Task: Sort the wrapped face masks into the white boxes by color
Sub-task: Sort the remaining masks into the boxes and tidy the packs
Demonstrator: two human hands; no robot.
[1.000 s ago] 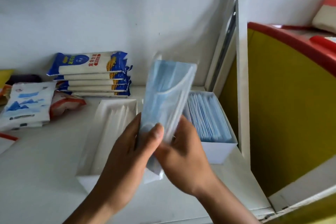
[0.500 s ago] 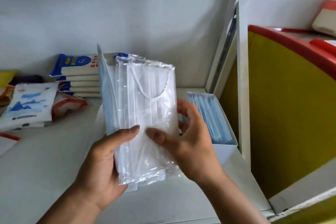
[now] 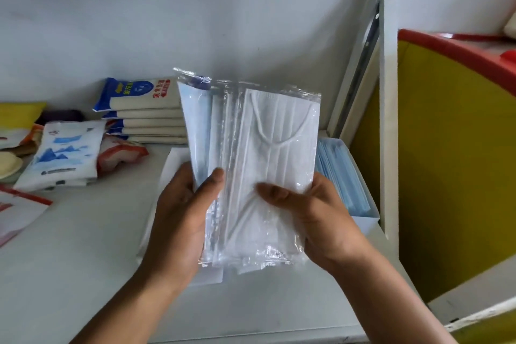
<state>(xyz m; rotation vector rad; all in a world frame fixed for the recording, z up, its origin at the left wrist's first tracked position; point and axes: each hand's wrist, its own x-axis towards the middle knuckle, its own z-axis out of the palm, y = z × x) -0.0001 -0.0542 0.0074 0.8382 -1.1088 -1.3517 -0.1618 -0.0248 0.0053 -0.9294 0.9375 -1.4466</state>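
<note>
Standing at a pale grey counter (image 3: 83, 246), a person is holding up a fanned bundle of face masks in clear plastic wrappers (image 3: 223, 176) with both hands. The bundle is hanging upright in the air above the counter, in the middle of the view.

The left hand (image 3: 178, 220) is taking the bundle's lower left edge. Its grip is pinching the wrappers, with the thumb lying across the front and the fingers tucked behind. The right hand (image 3: 321, 220) is taking the lower right edge. Its grip is pinching too, with the thumb pressing on the frontmost wrapper and the fingers curling round the back.

The frontmost piece is a pleated white mask (image 3: 273, 165), its white ear loop showing through the plastic. A pale blue mask (image 3: 195, 126) is peeking out at the far left of the fan.

Behind the right hand, an open white cardboard box (image 3: 365, 225) is sitting on the counter, holding a row of blue wrapped masks (image 3: 340, 176) standing on edge. A second white box (image 3: 173, 159) is lying just behind the left hand, mostly hidden, so I cannot tell what it is holding.

Further left, a stack of blue and cream packets (image 3: 145, 109) is resting against the grey wall. Beside it are lying a white pouch printed with blue mountains (image 3: 67, 156) and a red and white pouch (image 3: 120, 156). To the right, a yellow panel with a red rim (image 3: 446, 162) is standing beyond a white metal upright (image 3: 386, 120).
</note>
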